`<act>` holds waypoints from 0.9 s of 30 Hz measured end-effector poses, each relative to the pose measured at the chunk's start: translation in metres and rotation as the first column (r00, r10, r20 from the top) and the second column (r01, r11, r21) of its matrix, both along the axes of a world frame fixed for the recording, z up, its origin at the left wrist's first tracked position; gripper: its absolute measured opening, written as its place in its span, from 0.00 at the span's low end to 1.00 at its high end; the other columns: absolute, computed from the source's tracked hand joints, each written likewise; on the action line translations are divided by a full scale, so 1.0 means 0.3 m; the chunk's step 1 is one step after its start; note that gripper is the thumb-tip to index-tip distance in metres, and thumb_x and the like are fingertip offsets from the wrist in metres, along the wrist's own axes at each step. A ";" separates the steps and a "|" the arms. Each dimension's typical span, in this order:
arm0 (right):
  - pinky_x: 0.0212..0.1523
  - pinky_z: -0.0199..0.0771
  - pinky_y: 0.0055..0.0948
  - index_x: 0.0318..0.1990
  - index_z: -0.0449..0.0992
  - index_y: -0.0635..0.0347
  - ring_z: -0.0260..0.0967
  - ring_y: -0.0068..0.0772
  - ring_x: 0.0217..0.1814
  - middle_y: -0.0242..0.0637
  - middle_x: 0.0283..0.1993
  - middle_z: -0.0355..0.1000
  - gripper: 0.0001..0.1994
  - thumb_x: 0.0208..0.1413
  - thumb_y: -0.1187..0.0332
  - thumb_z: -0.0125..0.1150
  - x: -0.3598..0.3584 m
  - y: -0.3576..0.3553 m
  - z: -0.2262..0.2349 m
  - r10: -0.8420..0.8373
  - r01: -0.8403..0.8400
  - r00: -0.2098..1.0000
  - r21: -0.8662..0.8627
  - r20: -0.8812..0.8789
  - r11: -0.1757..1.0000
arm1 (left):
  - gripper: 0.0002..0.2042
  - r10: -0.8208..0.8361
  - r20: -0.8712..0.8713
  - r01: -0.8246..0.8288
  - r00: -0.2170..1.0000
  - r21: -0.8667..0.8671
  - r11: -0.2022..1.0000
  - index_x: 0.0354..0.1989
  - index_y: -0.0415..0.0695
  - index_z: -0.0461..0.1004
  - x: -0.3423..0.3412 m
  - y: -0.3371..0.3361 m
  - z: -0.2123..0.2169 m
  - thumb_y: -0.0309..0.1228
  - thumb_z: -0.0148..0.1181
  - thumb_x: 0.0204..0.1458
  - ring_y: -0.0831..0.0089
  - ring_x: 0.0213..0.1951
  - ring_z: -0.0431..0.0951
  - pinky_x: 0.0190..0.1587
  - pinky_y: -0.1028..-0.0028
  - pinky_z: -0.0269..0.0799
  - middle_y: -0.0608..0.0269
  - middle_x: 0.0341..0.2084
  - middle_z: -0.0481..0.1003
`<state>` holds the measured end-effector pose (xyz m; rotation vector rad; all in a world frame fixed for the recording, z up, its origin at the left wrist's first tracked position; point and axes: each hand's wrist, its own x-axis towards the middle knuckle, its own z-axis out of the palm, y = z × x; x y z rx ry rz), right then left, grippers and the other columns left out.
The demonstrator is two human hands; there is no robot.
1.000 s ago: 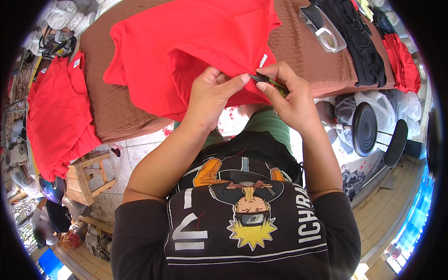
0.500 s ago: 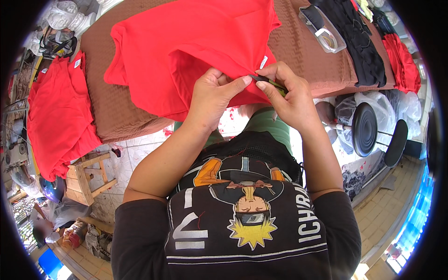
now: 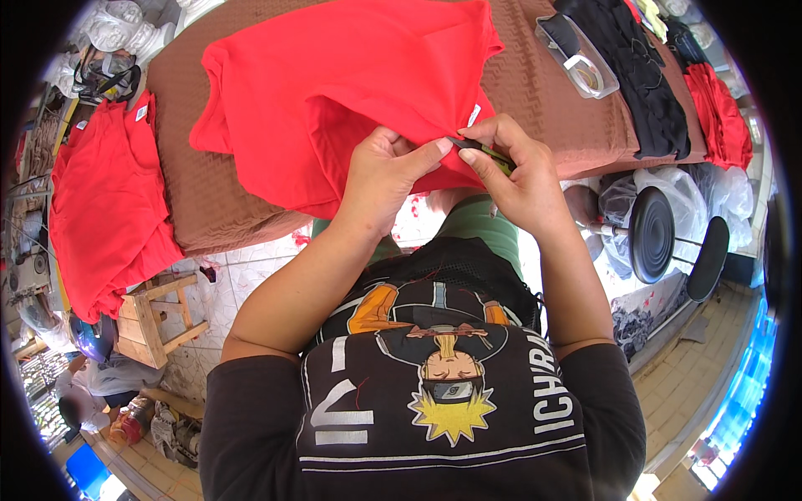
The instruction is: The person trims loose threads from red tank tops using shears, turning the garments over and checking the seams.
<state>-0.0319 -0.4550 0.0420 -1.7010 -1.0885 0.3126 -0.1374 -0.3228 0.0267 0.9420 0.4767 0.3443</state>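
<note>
Red garment [image 3: 351, 83] spread over the brown textured table cover [image 3: 535, 92], its near hem drawn toward us and hanging past the table edge. We pinch that hem with the left hand [image 3: 384, 171]: thumb and forefinger are pressed together on a fold of the red cloth, the other fingers curled beneath it. Just right of this pinch the right hand [image 3: 514, 171] closes around a small dark tool with a yellow-green handle [image 3: 484, 154] (most of it lies hidden under the fingers, so we cannot tell what kind of tool it is). Its dark tip meets the cloth right beside the left thumb, and the fingertips of the two hands nearly touch. A small white label [image 3: 474, 114] shows on the garment just above the right hand.

Beyond the grip and to its right, a clear plastic case [image 3: 576, 54] rests on the table cover, with a black garment [image 3: 635, 75] past it and further red cloth [image 3: 723, 117] at the table's far right end. Well to the left of the grip, a second red shirt [image 3: 96, 200] hangs over the table's left end, above a small wooden stool [image 3: 154, 313] on the tiled floor. Below and right of the grip stands a black dumbbell [image 3: 668, 246], next to pale plastic bags [image 3: 718, 196].
</note>
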 end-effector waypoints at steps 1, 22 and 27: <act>0.18 0.67 0.25 0.38 0.70 0.64 0.69 0.25 0.15 0.38 0.23 0.72 0.07 0.53 0.74 0.58 0.000 -0.001 0.000 0.000 0.000 1.000 -0.008 -0.010 1.000 | 0.13 0.012 -0.010 -0.012 1.000 -0.002 1.000 0.42 0.36 0.70 0.000 0.000 0.001 0.22 0.61 0.48 0.77 0.38 0.76 0.44 0.76 0.72 0.58 0.36 0.76; 0.18 0.68 0.24 0.38 0.70 0.65 0.70 0.24 0.16 0.38 0.28 0.74 0.06 0.53 0.76 0.57 -0.007 -0.010 0.017 0.007 -0.008 0.995 -0.010 -0.102 1.000 | 0.09 0.030 -0.027 -0.029 0.999 0.027 0.999 0.38 0.37 0.72 0.001 0.005 -0.009 0.23 0.62 0.48 0.80 0.33 0.76 0.40 0.79 0.73 0.62 0.30 0.76; 0.17 0.67 0.23 0.38 0.71 0.65 0.70 0.24 0.15 0.37 0.27 0.74 0.06 0.53 0.76 0.58 -0.009 -0.008 0.024 -0.011 0.011 1.000 -0.006 -0.016 1.000 | 0.11 0.001 -0.034 0.001 0.999 0.035 0.999 0.40 0.38 0.71 -0.003 0.006 0.000 0.26 0.61 0.49 0.77 0.37 0.76 0.43 0.76 0.74 0.62 0.34 0.75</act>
